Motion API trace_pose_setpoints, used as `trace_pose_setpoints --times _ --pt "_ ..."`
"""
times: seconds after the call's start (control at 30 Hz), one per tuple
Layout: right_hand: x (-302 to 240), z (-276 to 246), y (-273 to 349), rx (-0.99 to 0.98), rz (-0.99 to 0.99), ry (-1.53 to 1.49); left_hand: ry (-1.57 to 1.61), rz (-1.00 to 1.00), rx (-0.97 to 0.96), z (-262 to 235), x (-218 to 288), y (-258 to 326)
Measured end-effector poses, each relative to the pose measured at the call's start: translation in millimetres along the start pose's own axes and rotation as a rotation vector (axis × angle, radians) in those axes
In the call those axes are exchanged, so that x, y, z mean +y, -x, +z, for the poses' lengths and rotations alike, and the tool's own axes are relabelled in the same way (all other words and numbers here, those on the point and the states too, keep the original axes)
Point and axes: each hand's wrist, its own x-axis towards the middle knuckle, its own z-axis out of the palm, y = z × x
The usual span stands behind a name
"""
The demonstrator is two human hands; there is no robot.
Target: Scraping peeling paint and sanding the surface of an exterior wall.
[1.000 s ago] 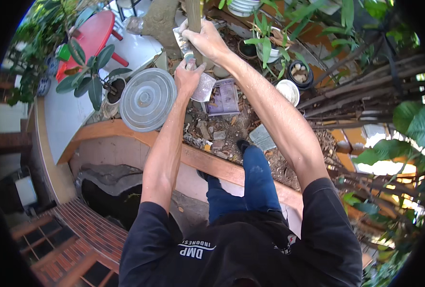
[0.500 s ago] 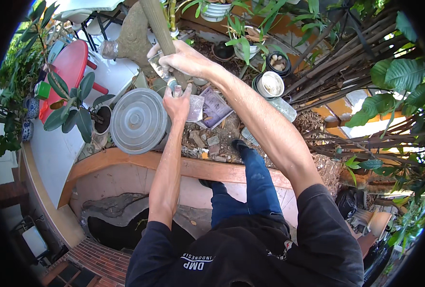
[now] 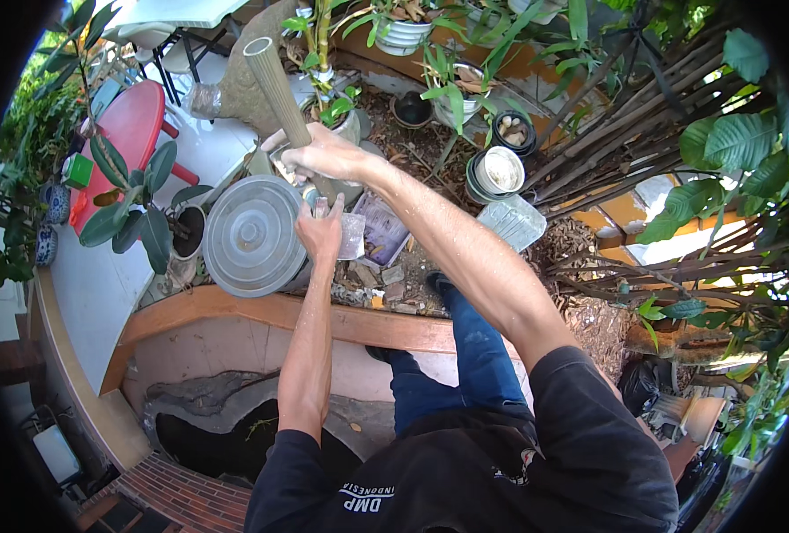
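My right hand [image 3: 323, 158] is wrapped around a thick grey-green pole [image 3: 274, 84] that stands up from the planting bed. Just below it, my left hand [image 3: 322, 233] grips a small metal tool [image 3: 310, 197] pressed against the base of that pole. A clear plastic bag [image 3: 353, 235] sits right beside my left hand. A round grey metal bin with a lid [image 3: 248, 235] stands directly left of both hands.
Stacked pots [image 3: 494, 171], a clear plastic bottle [image 3: 512, 222] and potted plants [image 3: 408, 31] fill the soil bed behind. A broad-leafed potted plant [image 3: 137, 213] and a red chair [image 3: 128, 142] stand left. A wooden ledge [image 3: 261, 311] edges the bed; a dark pond [image 3: 217, 435] lies below.
The view has tilted, so hands, pole and bin sit lower in the picture. Both hands keep their grip at the pole.
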Motion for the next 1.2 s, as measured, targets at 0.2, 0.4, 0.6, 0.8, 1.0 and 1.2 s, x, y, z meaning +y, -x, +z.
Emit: trace_pose_setpoints --times 0.2,0.4,0.6,0.8,1.0,1.2 --pt "-4.9 -21.4 6.7 0.032 0.02 -0.107 0.018 0.029 0.054 13.4 26.2 -2.8" --pt "10.7 -26.7 -0.9 0.18 -0.02 -0.098 -0.021 -0.055 0.022 14.4 30.5 -10.0" --pt "40.0 -28.2 -0.8 0.452 -0.057 0.15 -0.136 -0.162 -0.014 27.3 40.5 -24.4" --pt "28.8 -25.7 -4.1 0.551 0.002 0.221 -0.188 -0.153 0.012 30.6 34.2 -38.4" --pt "42.0 -41.9 -13.8 0.619 0.13 0.252 -0.191 -0.249 -0.081 48.3 47.6 -52.3" --pt "42.0 -30.8 15.5 0.588 -0.081 0.343 -0.058 -0.104 -0.103 41.3 27.3 -40.4"
